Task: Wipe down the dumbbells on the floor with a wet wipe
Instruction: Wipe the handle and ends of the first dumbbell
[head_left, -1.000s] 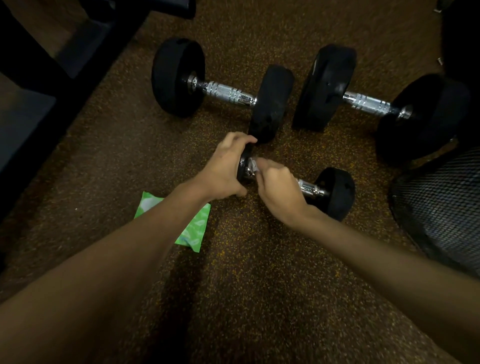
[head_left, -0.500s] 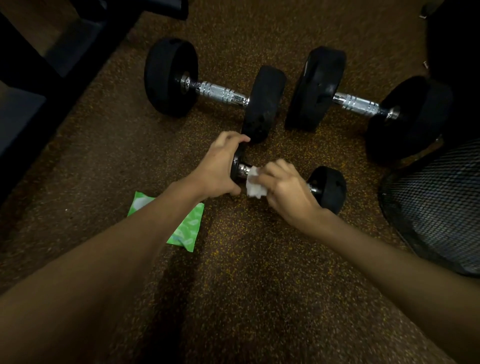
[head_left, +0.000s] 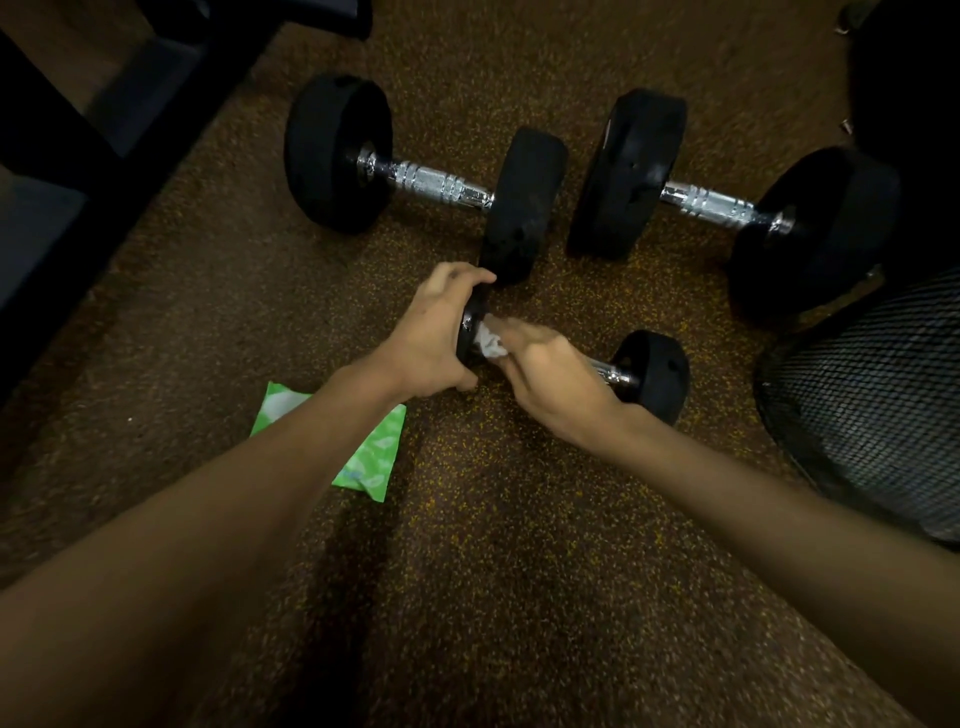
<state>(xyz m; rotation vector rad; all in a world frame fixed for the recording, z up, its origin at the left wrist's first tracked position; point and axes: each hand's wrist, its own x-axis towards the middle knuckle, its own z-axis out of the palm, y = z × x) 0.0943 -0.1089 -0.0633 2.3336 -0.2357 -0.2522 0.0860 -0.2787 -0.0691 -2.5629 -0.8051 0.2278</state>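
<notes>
A small black dumbbell (head_left: 652, 371) with a chrome bar lies on the speckled rubber floor in front of me. My left hand (head_left: 434, 340) grips its left weight. My right hand (head_left: 556, 376) presses a crumpled white wet wipe (head_left: 489, 343) against the bar, right beside that left weight. Most of the bar is hidden under my right hand. Two bigger black dumbbells lie farther away: one at the left (head_left: 421, 179) and one at the right (head_left: 727, 205).
A green pack of wipes (head_left: 376, 457) lies on the floor under my left forearm. A black mesh object (head_left: 872, 405) stands at the right edge. Dark equipment frames (head_left: 130, 104) run along the upper left.
My right hand has slid the wipe left along the bar, up against the left weight. My left hand keeps its hold on that weight.
</notes>
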